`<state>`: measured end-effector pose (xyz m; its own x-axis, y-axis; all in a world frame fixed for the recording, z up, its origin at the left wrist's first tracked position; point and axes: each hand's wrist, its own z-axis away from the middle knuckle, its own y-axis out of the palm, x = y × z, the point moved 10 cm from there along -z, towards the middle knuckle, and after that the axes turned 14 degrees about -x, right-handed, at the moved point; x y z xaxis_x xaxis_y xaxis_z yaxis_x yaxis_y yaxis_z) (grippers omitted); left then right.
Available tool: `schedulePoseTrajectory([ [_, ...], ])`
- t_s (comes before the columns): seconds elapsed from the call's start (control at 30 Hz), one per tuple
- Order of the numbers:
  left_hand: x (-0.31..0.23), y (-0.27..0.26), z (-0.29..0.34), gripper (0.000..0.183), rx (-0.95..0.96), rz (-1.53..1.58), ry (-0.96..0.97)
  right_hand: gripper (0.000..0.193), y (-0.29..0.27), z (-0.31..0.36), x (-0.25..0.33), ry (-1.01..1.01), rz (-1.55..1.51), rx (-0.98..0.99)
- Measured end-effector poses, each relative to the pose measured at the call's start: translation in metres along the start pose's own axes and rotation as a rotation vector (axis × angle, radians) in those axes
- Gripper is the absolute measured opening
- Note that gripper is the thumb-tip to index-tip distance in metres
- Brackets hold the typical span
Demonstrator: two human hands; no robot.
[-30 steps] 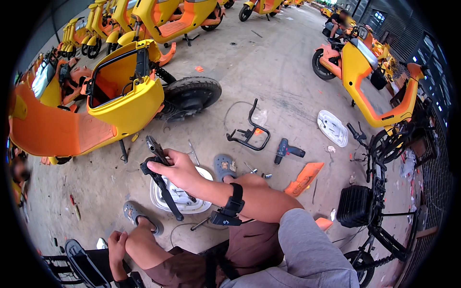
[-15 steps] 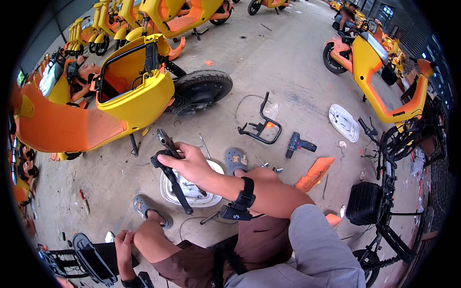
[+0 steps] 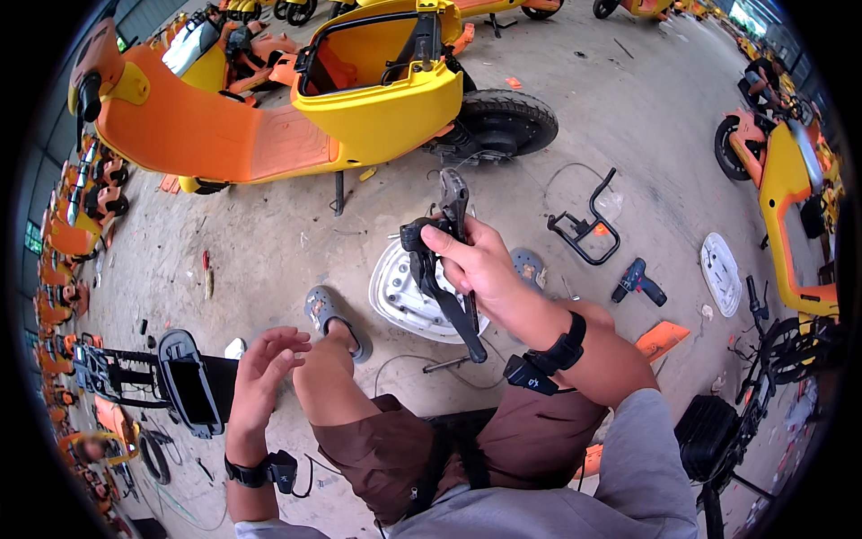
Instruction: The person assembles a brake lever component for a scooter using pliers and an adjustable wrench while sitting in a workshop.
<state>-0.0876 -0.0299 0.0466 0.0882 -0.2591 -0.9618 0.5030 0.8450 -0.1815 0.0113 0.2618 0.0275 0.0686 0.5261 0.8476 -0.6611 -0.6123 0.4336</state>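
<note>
My right hand is closed around a black brake lever, held up in front of my knees with its blade pointing down. In the same grip is a metal-headed hand tool that looks like pliers; my fingers hide part of it. Below this hand, a white plastic panel with small parts in it rests on the ground. My left hand is raised beside my left knee, its fingers loosely bent and apart, with nothing in it.
A yellow and orange scooter stands ahead. Right of me lie a black tubular frame, a cordless drill, an orange panel and another white panel. A black frame part sits at the left. A stripped scooter frame stands at the right.
My left hand has lifted from beside my knee and opened. My right hand still holds the lever and tool, now farther right in view. The view has swung left.
</note>
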Motion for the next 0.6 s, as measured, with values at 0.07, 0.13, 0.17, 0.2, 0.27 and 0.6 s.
schedulePoseTrajectory([
  [0.07, -0.023, 0.056, -0.002, 0.053, 0.178, 0.249, -0.130, 0.033, -0.003, 0.004, 0.007, -0.015, 0.020, -0.003],
  [0.13, -0.037, 0.100, -0.002, 0.064, 0.255, 0.256, -0.153, 0.031, -0.001, 0.001, -0.002, -0.019, 0.046, -0.010],
  [0.17, -0.026, 0.122, -0.012, 0.075, 0.286, 0.281, -0.182, 0.030, -0.002, 0.000, -0.004, -0.034, 0.071, -0.030],
  [0.2, -0.023, 0.143, -0.019, 0.080, 0.281, 0.246, -0.203, 0.028, -0.006, -0.001, -0.004, -0.027, 0.095, -0.077],
  [0.27, -0.005, 0.178, -0.031, 0.086, 0.347, 0.304, -0.316, 0.028, -0.004, 0.002, 0.000, -0.040, 0.102, -0.087],
  [0.6, 0.044, 0.215, -0.035, 0.038, 0.430, 0.777, -0.640, 0.037, -0.012, 0.000, -0.018, -0.137, 0.371, -0.130],
])
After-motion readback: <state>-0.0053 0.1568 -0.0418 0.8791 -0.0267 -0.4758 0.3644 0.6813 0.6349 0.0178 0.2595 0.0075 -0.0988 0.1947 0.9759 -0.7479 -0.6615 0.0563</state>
